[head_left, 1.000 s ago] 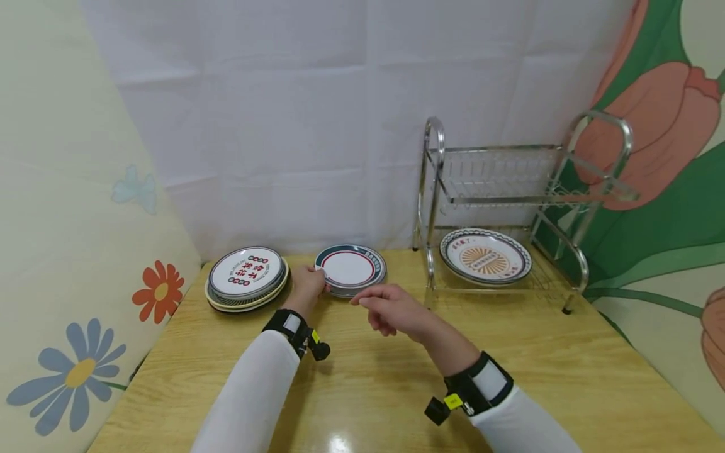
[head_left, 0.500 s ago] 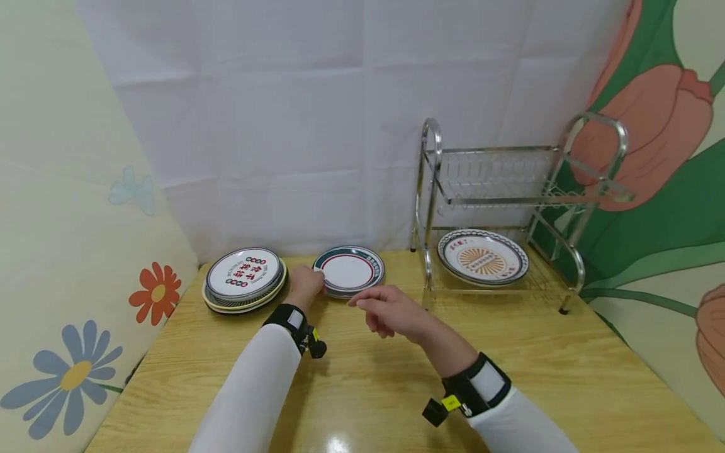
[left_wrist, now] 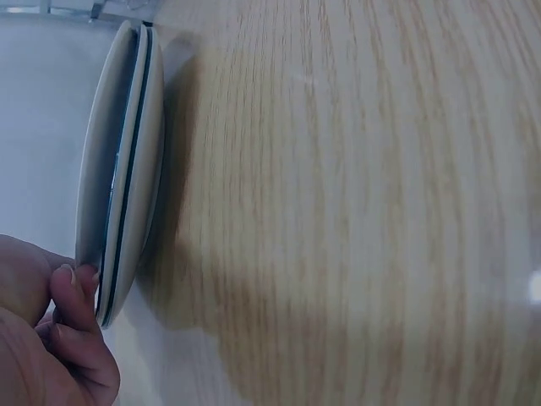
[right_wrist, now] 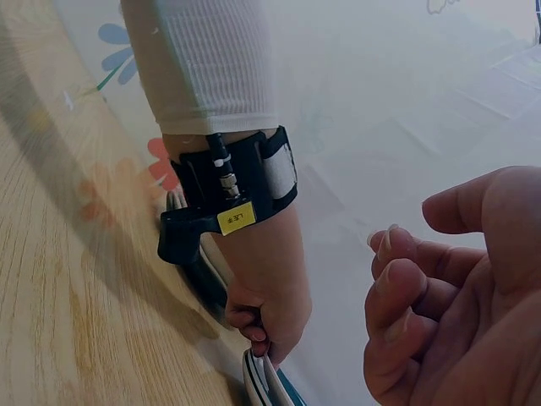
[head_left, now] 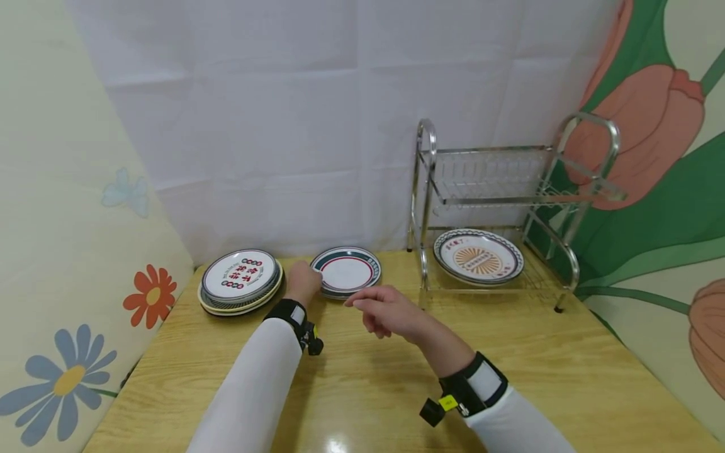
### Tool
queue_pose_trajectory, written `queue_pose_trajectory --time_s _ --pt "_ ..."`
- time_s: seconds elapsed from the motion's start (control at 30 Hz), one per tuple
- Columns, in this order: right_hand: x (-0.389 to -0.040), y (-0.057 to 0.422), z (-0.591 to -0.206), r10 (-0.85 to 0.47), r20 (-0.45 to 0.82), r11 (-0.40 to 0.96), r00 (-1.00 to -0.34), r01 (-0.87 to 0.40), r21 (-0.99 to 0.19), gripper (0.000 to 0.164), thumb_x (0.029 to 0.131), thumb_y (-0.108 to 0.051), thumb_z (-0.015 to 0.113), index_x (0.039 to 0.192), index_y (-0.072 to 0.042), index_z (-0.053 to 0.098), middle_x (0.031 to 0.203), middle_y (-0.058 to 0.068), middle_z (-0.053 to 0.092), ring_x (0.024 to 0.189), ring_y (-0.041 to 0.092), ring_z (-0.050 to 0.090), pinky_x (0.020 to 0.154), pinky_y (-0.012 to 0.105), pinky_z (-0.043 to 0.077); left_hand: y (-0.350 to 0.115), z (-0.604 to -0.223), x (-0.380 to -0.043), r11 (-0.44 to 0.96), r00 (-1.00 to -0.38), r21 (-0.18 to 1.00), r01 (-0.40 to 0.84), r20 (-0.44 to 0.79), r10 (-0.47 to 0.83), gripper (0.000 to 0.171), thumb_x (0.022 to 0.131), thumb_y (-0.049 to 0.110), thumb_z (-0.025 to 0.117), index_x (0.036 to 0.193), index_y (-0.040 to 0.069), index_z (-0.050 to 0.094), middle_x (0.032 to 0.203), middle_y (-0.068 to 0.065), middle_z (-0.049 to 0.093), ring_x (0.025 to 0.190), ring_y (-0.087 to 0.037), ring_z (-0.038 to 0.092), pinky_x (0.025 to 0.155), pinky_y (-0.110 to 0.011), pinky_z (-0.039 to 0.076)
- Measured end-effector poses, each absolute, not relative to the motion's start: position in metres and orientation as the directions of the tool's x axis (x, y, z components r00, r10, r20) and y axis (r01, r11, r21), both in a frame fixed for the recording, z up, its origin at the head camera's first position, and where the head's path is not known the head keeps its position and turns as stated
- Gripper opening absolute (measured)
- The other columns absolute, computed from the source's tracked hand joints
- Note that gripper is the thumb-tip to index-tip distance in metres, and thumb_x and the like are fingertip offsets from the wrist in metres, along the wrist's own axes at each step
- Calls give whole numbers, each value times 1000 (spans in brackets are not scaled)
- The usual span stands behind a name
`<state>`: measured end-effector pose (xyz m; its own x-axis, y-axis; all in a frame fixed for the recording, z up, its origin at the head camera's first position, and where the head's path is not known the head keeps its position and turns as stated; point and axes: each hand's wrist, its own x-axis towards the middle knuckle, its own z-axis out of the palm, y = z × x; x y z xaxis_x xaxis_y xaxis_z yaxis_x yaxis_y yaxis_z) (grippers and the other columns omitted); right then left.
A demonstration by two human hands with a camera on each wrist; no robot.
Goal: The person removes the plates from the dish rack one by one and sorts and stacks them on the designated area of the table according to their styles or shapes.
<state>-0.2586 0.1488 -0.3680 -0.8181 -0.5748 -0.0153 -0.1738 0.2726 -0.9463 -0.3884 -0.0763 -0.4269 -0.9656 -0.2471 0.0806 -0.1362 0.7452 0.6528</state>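
Note:
My left hand (head_left: 303, 280) reaches to the left rim of a small stack of plates on the table. The top plate (head_left: 347, 272) is white inside, with a thin red ring and a dark green band at the rim. In the left wrist view, my left thumb and fingers pinch the edge of this upper plate (left_wrist: 95, 169), fingertips at the gap above the lower plate (left_wrist: 145, 186). My right hand (head_left: 391, 309) hovers in front of the stack, fingers loosely bent, holding nothing. The right wrist view shows its fingers relaxed with a gap below the thumb.
To the left stands another stack of plates (head_left: 240, 277), the top one with red lettering. A two-tier metal dish rack (head_left: 481, 201) stands at the right, with a patterned plate (head_left: 478, 258) on its lower tier. White cloth (head_left: 272, 126) hangs behind the wooden table (head_left: 351, 402).
The head view has shifted slightly, so the scene sits a little further left. My left hand has turned over slightly at the plate rim, hiding its fingertips. My right hand has stayed nearly still.

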Motion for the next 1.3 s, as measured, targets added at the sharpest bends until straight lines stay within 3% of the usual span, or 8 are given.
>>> queue_pose_trajectory --time_s 0.33,0.63,1.03,1.2,1.3 --pt "-259 148 -367 -579 -17 269 -815 -171 -948 31 109 -23 48 125 -5 67 66 2 53 51 15 48 48 25 39 -79 -425 -393 818 -976 564 -114 92 -199 23 89 7 61 103 -8 70 108 -23 74 99 -32 70 89 -42 57" --pt "-261 149 -367 -575 -31 269 -817 -154 -951 31 108 -23 48 126 -6 67 65 1 53 50 14 49 48 25 39 -82 -435 -401 831 -977 541 -130 74 -201 22 84 3 63 102 -9 69 106 -22 73 95 -30 68 83 -38 58" --pt "-261 151 -366 -575 -21 262 -818 -159 -952 31 108 -25 50 126 -6 67 65 1 53 51 15 49 48 25 38 -85 -442 -404 765 -980 636 -104 67 -188 31 89 10 64 114 -8 61 113 -24 69 104 -34 66 92 -44 55" --pt "-261 157 -360 -572 45 262 -819 -235 -936 30 108 -23 51 126 -6 67 67 2 54 52 15 50 48 25 40 -90 -440 -395 709 -986 704 -47 81 -145 34 96 23 61 118 -3 57 115 -21 66 102 -32 61 88 -43 52" --pt "-263 166 -354 -560 91 288 -823 -296 -911 28 107 -22 54 121 -4 68 67 2 54 54 15 50 49 25 42 -90 -432 -382 658 -990 753 -28 68 -120 40 99 30 59 125 0 55 111 -19 65 91 -28 63 78 -38 53"
